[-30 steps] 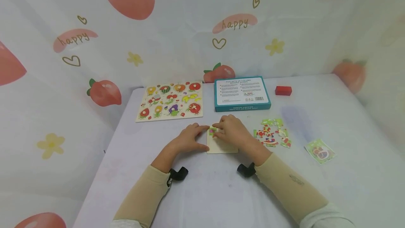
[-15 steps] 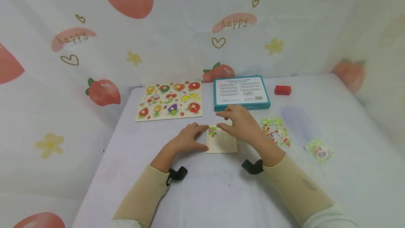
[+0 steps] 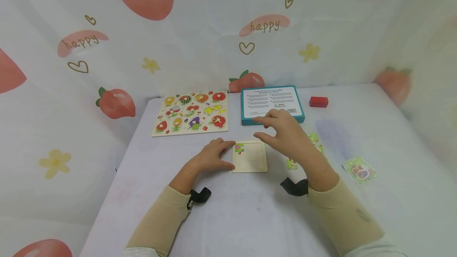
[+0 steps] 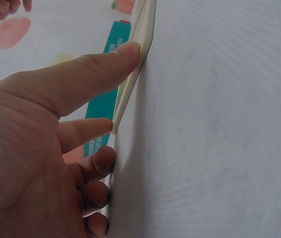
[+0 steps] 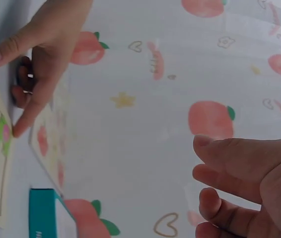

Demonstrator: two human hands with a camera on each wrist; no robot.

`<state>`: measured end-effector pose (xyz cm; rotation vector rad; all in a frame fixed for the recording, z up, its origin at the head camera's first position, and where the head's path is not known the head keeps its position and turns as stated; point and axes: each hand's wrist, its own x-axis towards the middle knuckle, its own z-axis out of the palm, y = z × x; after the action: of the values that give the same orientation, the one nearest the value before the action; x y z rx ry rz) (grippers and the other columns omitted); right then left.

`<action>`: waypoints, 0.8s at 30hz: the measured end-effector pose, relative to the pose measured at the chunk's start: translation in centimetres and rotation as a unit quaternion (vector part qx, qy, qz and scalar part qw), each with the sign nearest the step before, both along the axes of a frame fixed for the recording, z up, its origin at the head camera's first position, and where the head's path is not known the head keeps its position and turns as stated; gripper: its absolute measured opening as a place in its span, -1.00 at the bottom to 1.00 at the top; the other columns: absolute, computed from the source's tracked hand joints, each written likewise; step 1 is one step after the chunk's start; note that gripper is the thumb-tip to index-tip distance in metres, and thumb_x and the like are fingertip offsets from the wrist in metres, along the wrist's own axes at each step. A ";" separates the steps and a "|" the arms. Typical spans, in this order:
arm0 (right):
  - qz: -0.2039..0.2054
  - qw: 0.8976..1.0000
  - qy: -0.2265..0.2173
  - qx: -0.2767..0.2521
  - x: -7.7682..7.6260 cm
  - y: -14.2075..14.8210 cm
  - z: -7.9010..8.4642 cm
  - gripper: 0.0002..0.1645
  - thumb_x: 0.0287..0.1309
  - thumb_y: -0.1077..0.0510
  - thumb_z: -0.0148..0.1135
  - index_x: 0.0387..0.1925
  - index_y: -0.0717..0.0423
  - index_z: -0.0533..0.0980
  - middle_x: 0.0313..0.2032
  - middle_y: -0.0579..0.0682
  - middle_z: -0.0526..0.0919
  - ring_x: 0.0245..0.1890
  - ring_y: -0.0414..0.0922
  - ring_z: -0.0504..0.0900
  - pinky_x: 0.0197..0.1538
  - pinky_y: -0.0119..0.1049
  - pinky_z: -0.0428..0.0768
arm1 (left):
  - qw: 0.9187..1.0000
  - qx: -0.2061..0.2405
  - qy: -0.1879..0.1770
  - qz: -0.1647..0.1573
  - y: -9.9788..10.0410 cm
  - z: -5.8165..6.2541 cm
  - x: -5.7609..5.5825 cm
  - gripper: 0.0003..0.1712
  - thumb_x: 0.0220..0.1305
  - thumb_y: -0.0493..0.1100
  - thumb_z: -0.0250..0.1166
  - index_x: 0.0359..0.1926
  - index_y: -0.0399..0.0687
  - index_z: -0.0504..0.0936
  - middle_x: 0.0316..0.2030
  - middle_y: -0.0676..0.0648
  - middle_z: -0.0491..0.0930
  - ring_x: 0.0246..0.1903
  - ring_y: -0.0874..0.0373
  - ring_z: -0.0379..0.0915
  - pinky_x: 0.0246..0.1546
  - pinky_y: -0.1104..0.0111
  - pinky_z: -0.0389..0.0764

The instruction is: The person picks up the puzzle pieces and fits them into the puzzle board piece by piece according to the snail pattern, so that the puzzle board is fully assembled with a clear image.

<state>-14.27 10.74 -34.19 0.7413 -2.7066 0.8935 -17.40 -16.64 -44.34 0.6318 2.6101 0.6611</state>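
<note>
A small square wooden puzzle tray [image 3: 254, 160] lies flat in front of me, with a green jigsaw piece [image 3: 239, 147] bearing a pink flower in its far left corner. Thumb and index finger of my left hand [image 3: 211, 156] touch the tray's left edge near its two corners; the other fingers are bent beneath the palm in the left wrist view. My right hand [image 3: 287, 136] hangs in the air right of the tray, thumb and fingers apart, nothing between them. Behind its wrist, the loose jigsaw pieces [image 3: 314, 139] are partly hidden.
A fruit peg puzzle board [image 3: 192, 114] lies at the back left. Beside it are a teal-edged flat box [image 3: 273, 102] and a red block [image 3: 319, 102]. A small picture card [image 3: 360, 170] lies at the right.
My right hand has left the jigsaw piece in the tray's corner, rising and moving right toward the loose pieces. The left hand stays at the tray's edge.
</note>
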 end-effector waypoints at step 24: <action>-0.058 0.997 0.037 -0.028 0.2 5.5 2.0 -0.45 0.18 0.17 0.50 0.22 0.10 0.62 -0.31 0.02 0.51 -0.18 -0.04 0.42 -0.19 -0.12 0.41 | 1.000 -0.012 -0.001 0.006 -0.1 -0.4 0.0 -0.04 0.11 0.15 0.56 0.50 0.21 0.38 -0.10 0.06 0.39 -0.04 0.11 0.28 -0.06 0.20 0.44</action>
<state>-14.03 16.27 -32.14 0.5880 -2.6180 0.8930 -17.39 -16.72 -44.73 0.6088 2.6187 0.6330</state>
